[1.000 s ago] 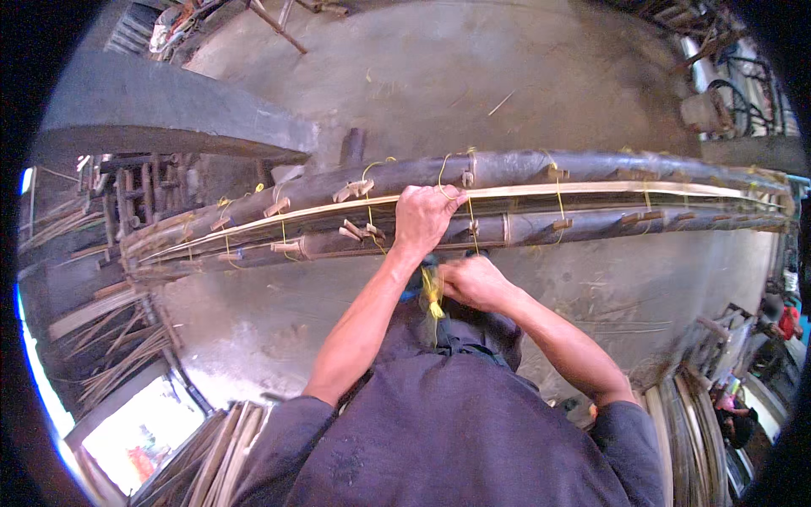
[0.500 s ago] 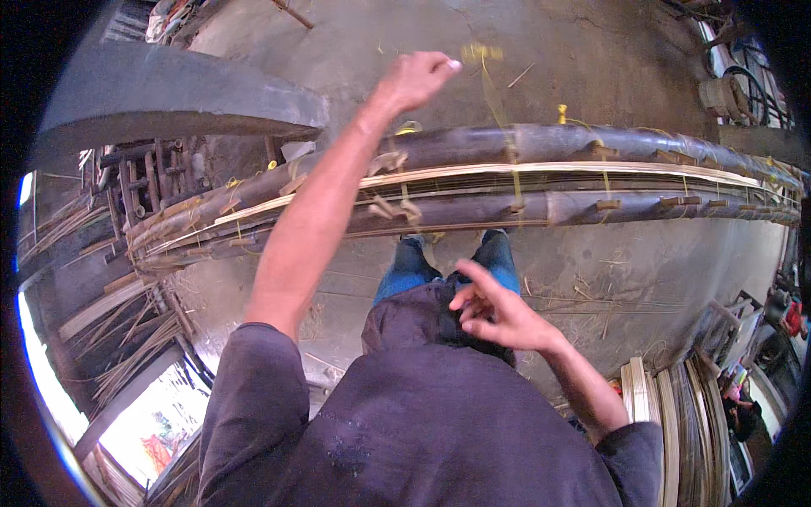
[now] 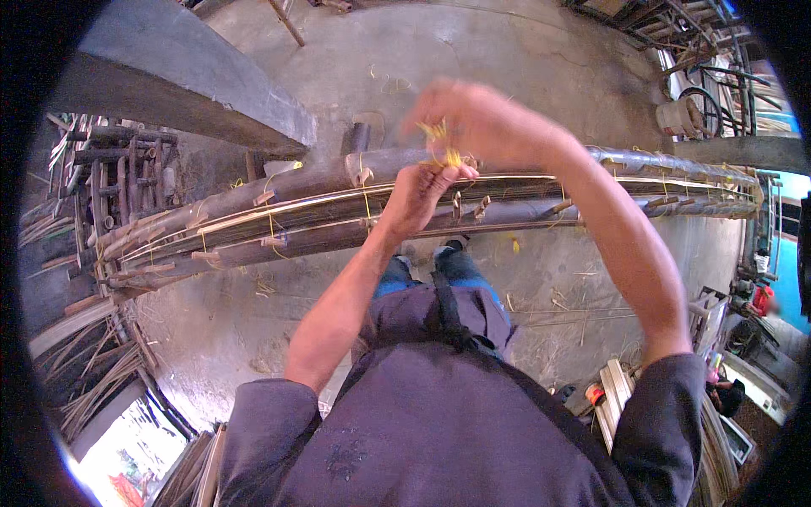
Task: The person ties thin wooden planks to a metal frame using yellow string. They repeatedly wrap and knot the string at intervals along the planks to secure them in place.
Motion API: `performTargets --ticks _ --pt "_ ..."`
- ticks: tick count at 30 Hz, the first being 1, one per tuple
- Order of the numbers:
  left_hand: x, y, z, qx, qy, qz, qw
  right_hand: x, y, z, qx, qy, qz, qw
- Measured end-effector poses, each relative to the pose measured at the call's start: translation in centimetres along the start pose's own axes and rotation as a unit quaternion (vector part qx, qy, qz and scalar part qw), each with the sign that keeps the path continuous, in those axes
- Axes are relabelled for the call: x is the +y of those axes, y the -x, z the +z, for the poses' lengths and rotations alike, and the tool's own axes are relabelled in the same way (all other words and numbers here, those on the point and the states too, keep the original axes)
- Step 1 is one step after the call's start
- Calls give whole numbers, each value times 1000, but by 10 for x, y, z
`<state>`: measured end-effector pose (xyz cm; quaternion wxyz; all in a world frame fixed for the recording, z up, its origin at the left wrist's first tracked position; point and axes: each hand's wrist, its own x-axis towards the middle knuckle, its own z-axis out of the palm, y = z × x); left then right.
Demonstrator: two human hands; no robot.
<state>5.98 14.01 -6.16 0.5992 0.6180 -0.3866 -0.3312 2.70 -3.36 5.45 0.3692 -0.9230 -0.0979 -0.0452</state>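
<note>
Two long dark bamboo poles, the far pole [image 3: 296, 182] and the near pole [image 3: 312, 242], cross in front of me with a bundle of thin strips [image 3: 325, 200] lengthwise between them. Short wooden pegs [image 3: 274, 242] and yellow ties mark the poles at intervals. My left hand [image 3: 416, 201] is closed, pinching a tangle of yellow cord [image 3: 450, 155] over the far pole. Just beyond and above it is my right hand [image 3: 477, 118], smeared by motion; its fingers do not show clearly, and whether it holds cord I cannot tell.
A thick grey beam [image 3: 194, 84] juts in at the far left. Racks of dark poles [image 3: 135, 182] and loose strips [image 3: 101, 363] line the left side. A bundle of pale slats [image 3: 615, 393] stands at the near right, and a wheel [image 3: 699, 110] is at the far right.
My right hand has swung up from near my waist to above the far pole. My left hand has come down to the pole and grips yellow cord. The view has shifted.
</note>
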Motion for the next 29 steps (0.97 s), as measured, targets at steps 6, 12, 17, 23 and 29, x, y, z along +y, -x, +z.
performTargets --ticks 6,12,17,23,29 --pt "35 -14 6 57 275 -15 960 104 14 54 142 -87 305 938" --pt "51 -25 6 51 186 -43 980 -26 106 66 28 -243 137 960" --pt "33 -122 30 -3 -187 -66 980 4 146 173 14 -1 117 993" --pt "-62 -208 7 221 226 -287 904 2 148 193 -44 17 164 985" --pt "-18 -305 -166 -28 -31 -241 970 -64 152 156 0 15 175 984"
